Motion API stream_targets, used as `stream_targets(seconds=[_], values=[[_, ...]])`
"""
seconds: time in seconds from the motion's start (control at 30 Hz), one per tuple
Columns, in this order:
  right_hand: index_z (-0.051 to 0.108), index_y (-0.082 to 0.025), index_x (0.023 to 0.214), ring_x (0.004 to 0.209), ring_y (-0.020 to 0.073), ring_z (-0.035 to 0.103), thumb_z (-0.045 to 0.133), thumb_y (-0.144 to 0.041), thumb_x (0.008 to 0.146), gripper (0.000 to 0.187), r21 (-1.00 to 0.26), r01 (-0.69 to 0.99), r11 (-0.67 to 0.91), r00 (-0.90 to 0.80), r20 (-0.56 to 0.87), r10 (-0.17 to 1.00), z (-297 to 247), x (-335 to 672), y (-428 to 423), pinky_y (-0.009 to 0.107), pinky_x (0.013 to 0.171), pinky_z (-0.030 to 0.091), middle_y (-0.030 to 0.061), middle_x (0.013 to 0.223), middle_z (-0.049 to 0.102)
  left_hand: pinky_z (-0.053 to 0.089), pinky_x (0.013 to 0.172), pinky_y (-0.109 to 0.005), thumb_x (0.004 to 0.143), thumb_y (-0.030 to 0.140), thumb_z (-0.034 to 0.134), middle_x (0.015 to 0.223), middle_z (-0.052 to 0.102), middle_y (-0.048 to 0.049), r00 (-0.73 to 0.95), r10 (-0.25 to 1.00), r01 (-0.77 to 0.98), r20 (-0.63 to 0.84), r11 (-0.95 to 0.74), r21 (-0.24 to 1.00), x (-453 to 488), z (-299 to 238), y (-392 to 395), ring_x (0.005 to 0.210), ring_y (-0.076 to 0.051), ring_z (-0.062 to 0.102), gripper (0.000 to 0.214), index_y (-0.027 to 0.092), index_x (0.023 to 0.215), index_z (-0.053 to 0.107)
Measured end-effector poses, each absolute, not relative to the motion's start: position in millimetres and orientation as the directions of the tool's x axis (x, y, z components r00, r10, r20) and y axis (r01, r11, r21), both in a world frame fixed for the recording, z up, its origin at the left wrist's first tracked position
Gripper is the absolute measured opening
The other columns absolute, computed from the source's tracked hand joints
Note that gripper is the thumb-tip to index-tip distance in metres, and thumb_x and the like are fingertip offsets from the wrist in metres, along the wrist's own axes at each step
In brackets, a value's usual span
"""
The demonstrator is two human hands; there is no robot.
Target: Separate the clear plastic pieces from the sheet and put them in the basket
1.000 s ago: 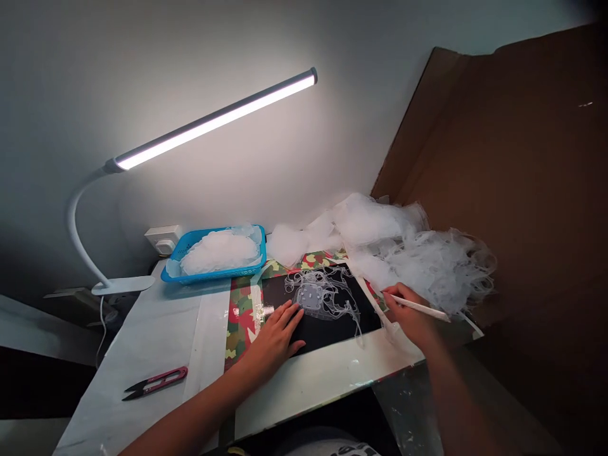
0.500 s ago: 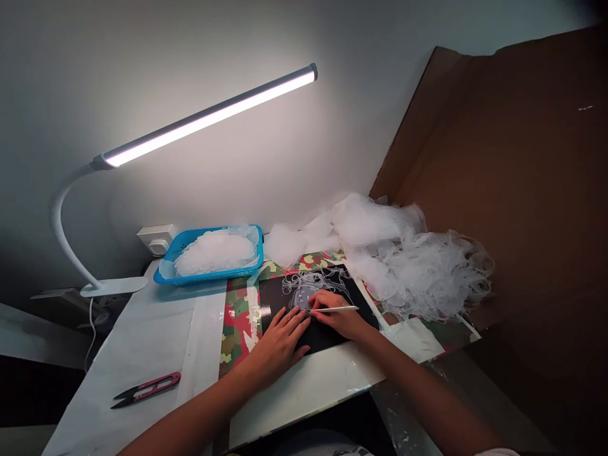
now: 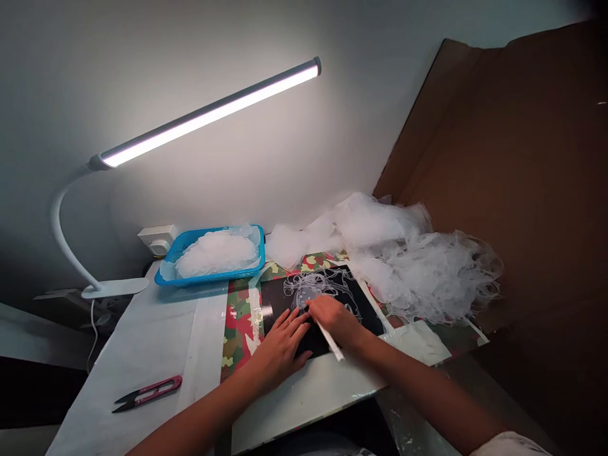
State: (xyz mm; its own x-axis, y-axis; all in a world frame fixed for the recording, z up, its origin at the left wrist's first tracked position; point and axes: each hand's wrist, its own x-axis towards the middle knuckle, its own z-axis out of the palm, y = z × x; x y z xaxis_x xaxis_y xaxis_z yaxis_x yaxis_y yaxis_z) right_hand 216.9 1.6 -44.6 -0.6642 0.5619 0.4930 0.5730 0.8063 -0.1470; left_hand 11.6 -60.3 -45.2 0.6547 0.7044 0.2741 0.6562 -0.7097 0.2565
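Seen from over the person's shoulder, the head camera shows 2 bare forearms reaching onto a white tabletop (image 3: 142, 342), towards its far edge. The left hand (image 3: 280, 345) lies flat and open, fingers spread, pressing on a black sheet (image 3: 280, 304) that sits on a camouflage-printed mat (image 3: 242, 323). The right hand (image 3: 335, 320) is curled closed around a slim white stylus (image 3: 329, 341) — its free end slants down towards the near edge, and the other end is hidden beneath the fingers. Both hands are close together, just beside a tangle of clear plastic film (image 3: 316, 285) lying on the black sheet. A big, loose heap of clear film scraps (image 3: 427, 269) rises past the far right corner of the mat, against a brown cardboard sheet (image 3: 498, 126). Towards the far edge, left of that heap, a blue plastic basket (image 3: 213, 277) holds a mound of more clear film (image 3: 216, 252). A pair of red-handled thread snips (image 3: 149, 392) lies on the tabletop near the left edge — well apart from both hands. Behind them, a white LED desk lamp (image 3: 209, 114) is clamped to the tabletop's far left corner, with a wall socket (image 3: 156, 239) just beside the basket.
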Motion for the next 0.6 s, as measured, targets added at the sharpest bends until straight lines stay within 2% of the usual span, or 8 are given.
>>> stream_targets(seconds=[0.07,0.13,0.2,0.27,0.33,0.4,0.5,0.6], values=[[0.063,-0.017,0.097,0.086,0.0230,0.067,0.040,-0.017,0.096,0.024,-0.275,0.641,0.717,-0.482,0.583,0.654,-33,228,12,0.037,0.080,0.053,0.0107,0.091,0.071,0.028,0.116,-0.052,0.089,0.033,0.058,0.138,0.055,-0.0118,0.652,0.709,0.650,0.267,-0.705,0.284,11,-44,-61,0.136,-0.028,0.043,0.043,0.018,0.129,0.050],[0.062,-0.019,0.095,0.089,0.0222,0.067,0.043,-0.023,0.096,0.020,-0.473,0.693,0.544,-0.170,0.627,0.761,-19,245,23,0.035,0.080,0.052,0.0099,0.098,0.072,0.026,0.117,-0.052,0.089,0.034,0.059,0.138,0.056,-0.0108,0.646,0.717,0.641,0.261,-0.696,0.323,10,-42,-61,0.136,-0.028,0.043,0.044,0.019,0.129,0.050],[0.060,-0.020,0.085,0.083,0.0210,0.067,0.049,-0.030,0.092,0.016,-0.644,0.671,0.368,0.129,0.590,0.797,-8,262,30,0.033,0.077,0.051,0.0078,0.097,0.073,0.025,0.116,-0.052,0.088,0.034,0.060,0.138,0.056,-0.0096,0.638,0.730,0.630,0.246,-0.678,0.378,8,-39,-61,0.136,-0.028,0.042,0.044,0.020,0.128,0.051],[0.055,-0.021,0.074,0.077,0.0198,0.066,0.055,-0.035,0.089,0.021,-0.765,0.573,0.293,0.266,0.512,0.817,0,272,27,0.031,0.073,0.050,0.0062,0.090,0.074,0.028,0.113,-0.050,0.088,0.035,0.060,0.133,0.060,-0.0085,0.609,0.759,0.619,0.231,-0.637,0.459,7,-33,-56,0.131,-0.028,0.048,0.039,0.021,0.123,0.056],[0.052,-0.021,0.069,0.078,0.0195,0.066,0.058,-0.037,0.086,0.025,-0.845,0.443,0.300,0.225,0.429,0.875,4,268,14,0.030,0.073,0.050,0.0055,0.088,0.074,0.036,0.104,-0.046,0.090,0.040,0.056,0.117,0.069,-0.0074,0.531,0.821,0.613,0.210,-0.543,0.573,9,-26,-47,0.115,-0.026,0.059,0.030,0.022,0.113,0.064],[0.054,-0.021,0.069,0.085,0.0197,0.067,0.058,-0.036,0.086,0.024,-0.882,0.347,0.319,0.092,0.371,0.924,7,255,-7,0.031,0.078,0.049,0.0057,0.096,0.074,0.043,0.091,-0.039,0.093,0.048,0.048,0.098,0.072,-0.0076,0.402,0.901,0.558,0.162,-0.381,0.737,14,-18,-34,0.097,-0.024,0.063,0.036,0.021,0.100,0.070],[0.060,-0.021,0.075,0.087,0.0191,0.067,0.056,-0.031,0.088,0.017,-0.878,0.326,0.351,-0.151,0.318,0.936,13,227,-41,0.031,0.078,0.049,0.0052,0.104,0.073,0.045,0.071,-0.031,0.091,0.064,0.037,0.086,0.071,-0.0101,0.310,0.949,0.204,-0.064,0.000,0.979,25,-10,-19,0.077,-0.020,0.062,0.060,0.016,0.093,0.073],[0.062,-0.022,0.076,0.084,0.0188,0.067,0.060,-0.027,0.085,0.010,-0.854,0.318,0.412,-0.430,0.258,0.865,20,210,-60,0.032,0.080,0.048,0.0038,0.102,0.074,0.044,0.064,-0.027,0.084,0.067,0.051,0.085,0.071,-0.0098,0.392,0.886,-0.171,-0.247,0.334,0.927,32,-4,-17,0.071,-0.018,0.062,0.060,0.013,0.101,0.071]])
